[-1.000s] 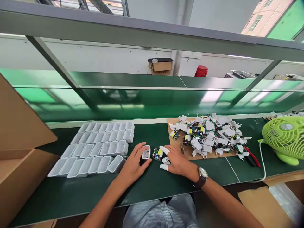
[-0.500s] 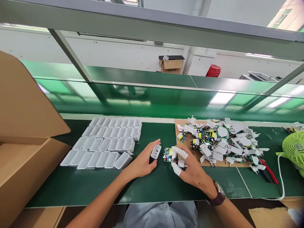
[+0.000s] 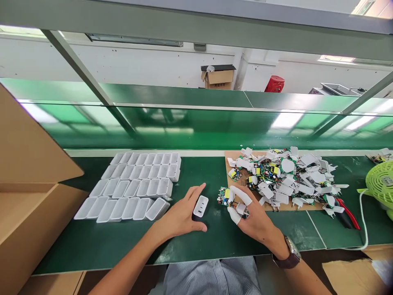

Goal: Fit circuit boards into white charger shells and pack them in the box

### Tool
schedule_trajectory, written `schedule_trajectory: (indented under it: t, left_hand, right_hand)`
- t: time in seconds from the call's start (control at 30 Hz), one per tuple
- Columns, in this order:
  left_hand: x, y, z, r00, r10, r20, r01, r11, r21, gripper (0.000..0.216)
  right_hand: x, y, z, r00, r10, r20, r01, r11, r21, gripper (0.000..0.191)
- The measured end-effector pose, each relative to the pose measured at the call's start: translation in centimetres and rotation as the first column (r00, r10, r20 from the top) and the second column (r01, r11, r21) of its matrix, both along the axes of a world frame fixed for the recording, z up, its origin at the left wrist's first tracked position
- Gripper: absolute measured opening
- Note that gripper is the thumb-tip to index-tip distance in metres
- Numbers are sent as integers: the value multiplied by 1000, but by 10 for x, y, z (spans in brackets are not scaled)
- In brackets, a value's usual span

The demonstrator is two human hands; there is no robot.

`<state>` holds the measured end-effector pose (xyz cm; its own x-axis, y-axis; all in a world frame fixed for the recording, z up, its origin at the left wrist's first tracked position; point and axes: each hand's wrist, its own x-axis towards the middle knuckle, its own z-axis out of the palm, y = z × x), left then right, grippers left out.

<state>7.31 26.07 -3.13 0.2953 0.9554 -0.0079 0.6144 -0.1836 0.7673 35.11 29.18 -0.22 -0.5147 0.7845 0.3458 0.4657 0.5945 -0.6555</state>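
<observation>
In the head view my left hand (image 3: 183,214) has its fingers and thumb spread around a white charger housing (image 3: 201,206), whose slotted end faces up. Whether the palm side touches the housing is hard to see. My right hand (image 3: 254,217), with white finger cots on thumb and index finger, pinches a small circuit board (image 3: 225,196) with a yellow part on it. A white plug piece (image 3: 241,208) sits under the curled fingers of that hand, close to the board.
On the left, rows of open white housings (image 3: 121,189) lie beside a cardboard box (image 3: 33,221). Circuit boards with white plug pieces (image 3: 285,176) are heaped on cardboard at right. Red-handled pliers (image 3: 349,215) and a green fan (image 3: 380,184) are further right.
My left thumb and fingers have spread away from the charger housing. My right hand has moved slightly right with the circuit board. The camera view has shifted a little.
</observation>
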Motion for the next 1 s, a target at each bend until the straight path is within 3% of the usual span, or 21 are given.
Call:
schedule_trajectory:
  t: [0.07, 0.17, 0.3, 0.47, 0.7, 1.0]
  left_hand:
    - [4, 6, 2, 998, -63, 20, 64, 997, -47, 79]
    - [12, 13, -4, 997, -38, 74, 41, 999, -34, 49]
    - [19, 10, -21, 983, -22, 181, -12, 982, 187, 54]
    - [15, 4, -36, 980, -7, 198, -47, 962, 268, 66]
    - [13, 6, -31, 990, 3, 144, -61, 915, 398, 54]
    - [12, 8, -34, 997, 0, 71, -33, 889, 457, 60]
  right_hand:
    - [-5, 1, 2, 1000, 9, 0, -9, 1000, 23, 59]
    - [-11, 0, 3, 999, 32, -11, -31, 997, 76, 62]
    - [-17, -6, 1, 998, 60, 29, -63, 987, 151, 68]
    - [-25, -11, -2, 986, 57, 156, -97, 960, 262, 73]
    - [-31, -10, -3, 977, 59, 205, -108, 966, 233, 76]
    - [-35, -6, -8, 960, 55, 275, -118, 969, 218, 86]
